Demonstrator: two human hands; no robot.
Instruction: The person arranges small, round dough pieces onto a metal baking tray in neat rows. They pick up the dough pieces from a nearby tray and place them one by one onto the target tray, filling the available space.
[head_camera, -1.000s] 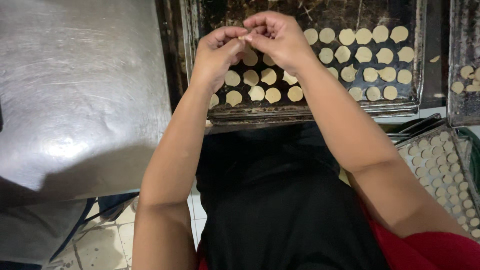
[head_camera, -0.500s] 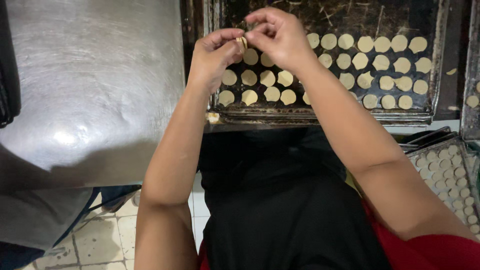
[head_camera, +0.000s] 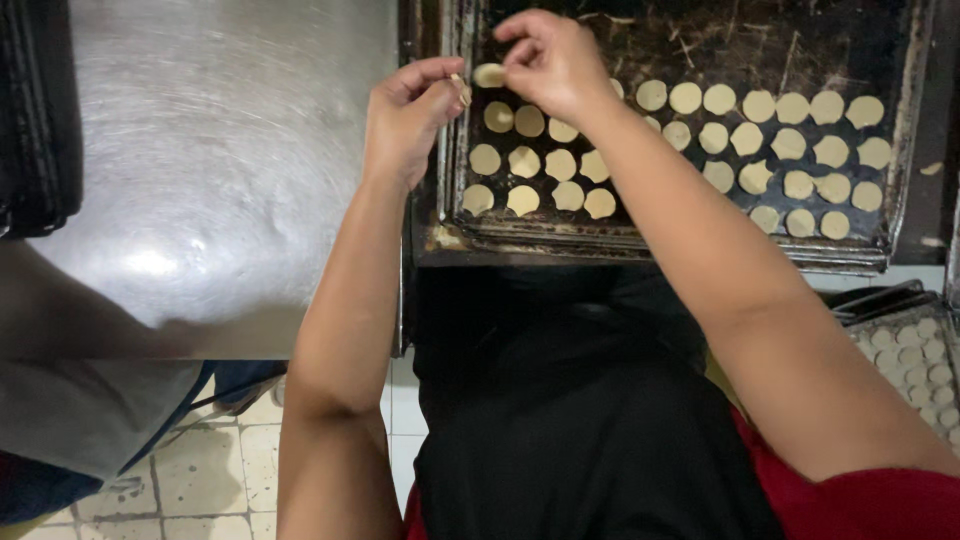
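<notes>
Leftmost, a steel table (head_camera: 200, 150) lies beside a dark baking tray (head_camera: 900, 60) of pale dough discs (head_camera: 760, 140). Over the tray's left edge, the left hand (head_camera: 405, 120) seems to pinch a dough scrap (head_camera: 462, 90), while the right hand (head_camera: 550, 60) pinches a round dough piece (head_camera: 489, 75).

A: Light's coming from overhead, and it's bouncing hard off the steel table (head_camera: 210, 150), throwing a blown-out glare patch on its near edge.

B: Yeah, and the dark baking tray (head_camera: 690, 240) just right of that table is soaking it up, so the dough discs (head_camera: 560, 165) are popping. The floor below the table is sitting in dim shadow. Edges are looking soft, a bit stretched.
</notes>
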